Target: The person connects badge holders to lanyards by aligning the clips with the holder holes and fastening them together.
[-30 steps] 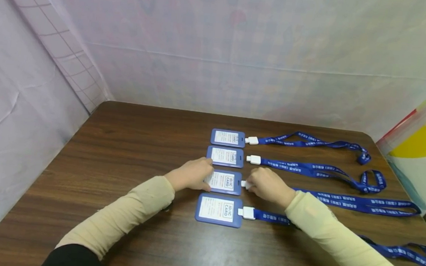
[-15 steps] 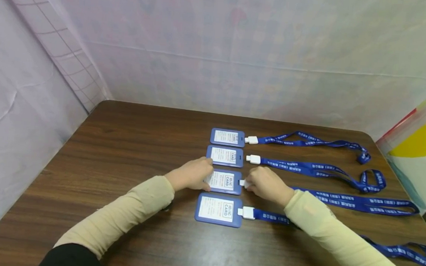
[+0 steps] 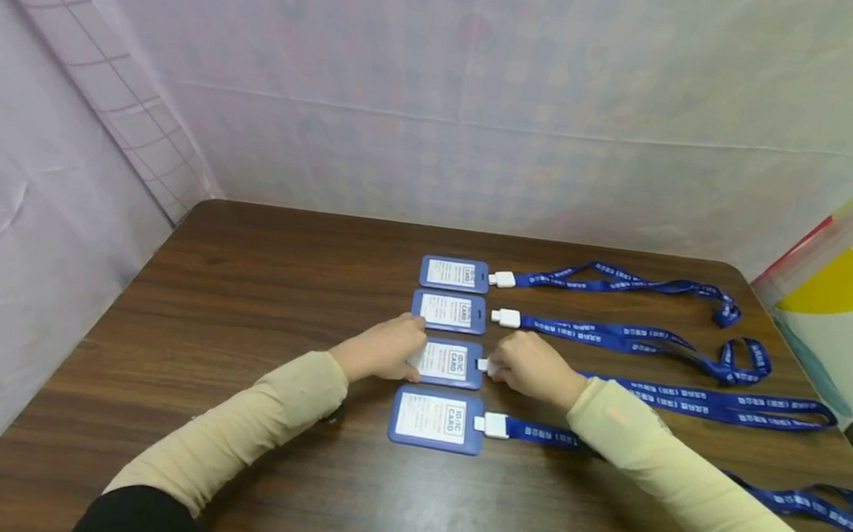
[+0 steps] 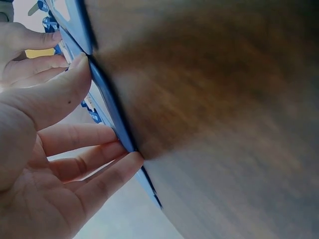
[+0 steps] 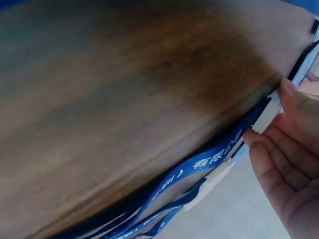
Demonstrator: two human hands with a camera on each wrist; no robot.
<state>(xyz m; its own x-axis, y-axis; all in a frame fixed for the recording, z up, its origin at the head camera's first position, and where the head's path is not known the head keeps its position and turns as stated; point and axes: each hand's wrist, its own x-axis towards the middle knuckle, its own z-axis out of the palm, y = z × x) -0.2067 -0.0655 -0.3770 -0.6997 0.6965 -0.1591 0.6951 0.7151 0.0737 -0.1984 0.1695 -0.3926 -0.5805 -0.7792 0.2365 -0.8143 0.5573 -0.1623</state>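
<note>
My left hand [image 3: 388, 347] holds the left end of a blue ID badge holder [image 3: 450, 363], second from the front, lying on the wooden table. In the left wrist view its thumb and fingers grip opposite edges of that holder [image 4: 112, 102]. Facing it, my right hand [image 3: 536, 368] pinches the white clip [image 3: 484, 365] of a blue lanyard [image 3: 716, 403]. The tip of the clip overlaps the slotted end of the holder in the head view. From the right wrist, the clip [image 5: 265, 115] shows between thumb and fingers, with its strap trailing off.
In front lies another badge holder [image 3: 436, 420] with a white clip [image 3: 495, 425] at its slot. Behind are two more holders [image 3: 449, 312] [image 3: 454, 274], each with a lanyard [image 3: 616, 335] stretching right. White cloth [image 3: 444, 134] hangs behind the table [image 3: 282, 288].
My right hand has edged slightly left, bringing the clip's tip over the holder's slotted end. My left hand keeps its hold on the holder.
</note>
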